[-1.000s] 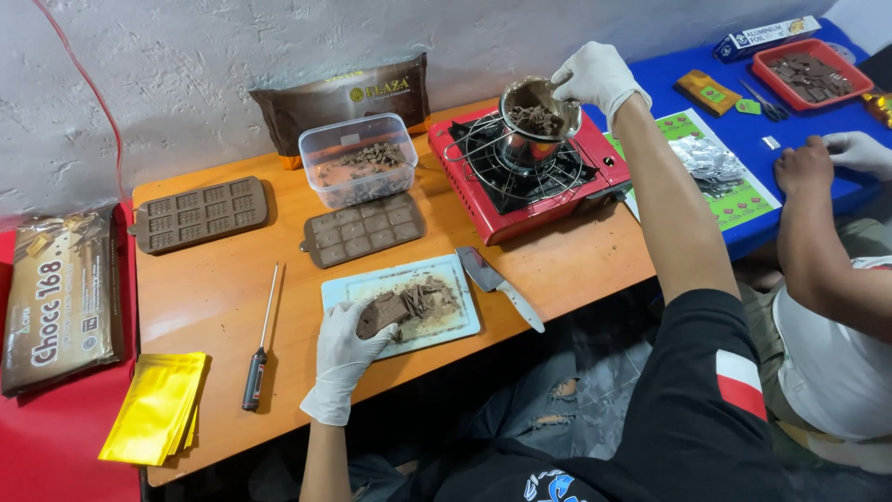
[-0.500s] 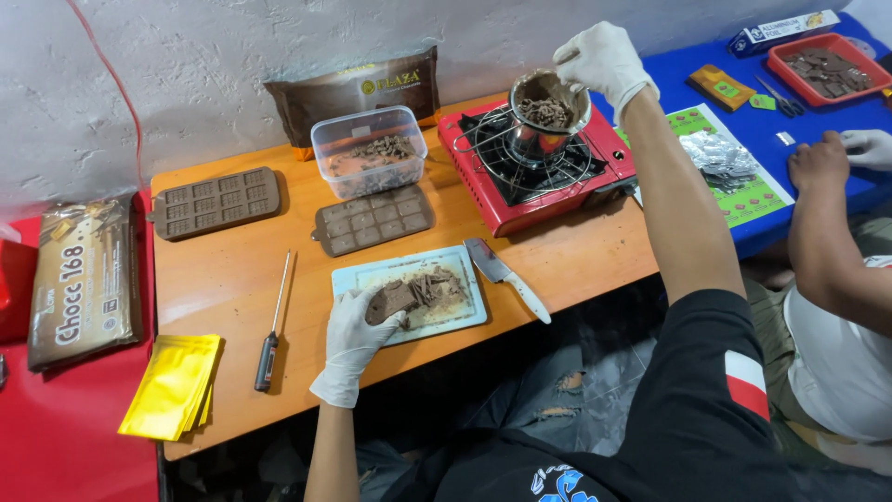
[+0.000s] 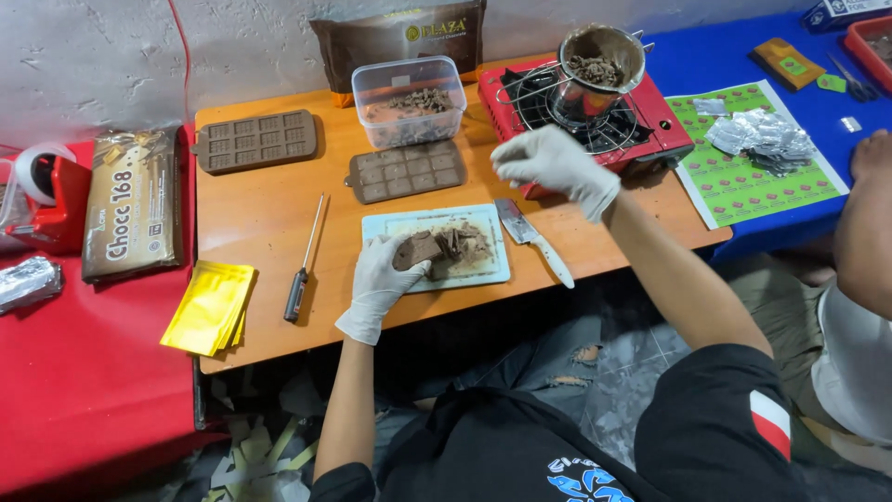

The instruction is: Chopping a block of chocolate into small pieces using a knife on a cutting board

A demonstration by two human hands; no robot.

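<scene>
White-gloved left hand (image 3: 381,279) presses chocolate block (image 3: 417,250) onto cutting board (image 3: 401,224), fingers curled over its left end; right hand (image 3: 555,165) hangs in air at 1 o'clock from board, fingers loosely bunched, holding nothing I can see; knife (image 3: 532,240) lies just beside board at 3 o'clock; metal pot (image 3: 602,58) with chocolate bits sits on red stove (image 3: 662,119) at 1 o'clock; step seems chopping; next move probably needs right hand gripping knife handle.

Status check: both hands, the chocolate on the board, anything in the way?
Left hand gripping chocolate block on cutting board. Right hand empty, raised between board and stove. Knife lies beside board, right side.
</scene>
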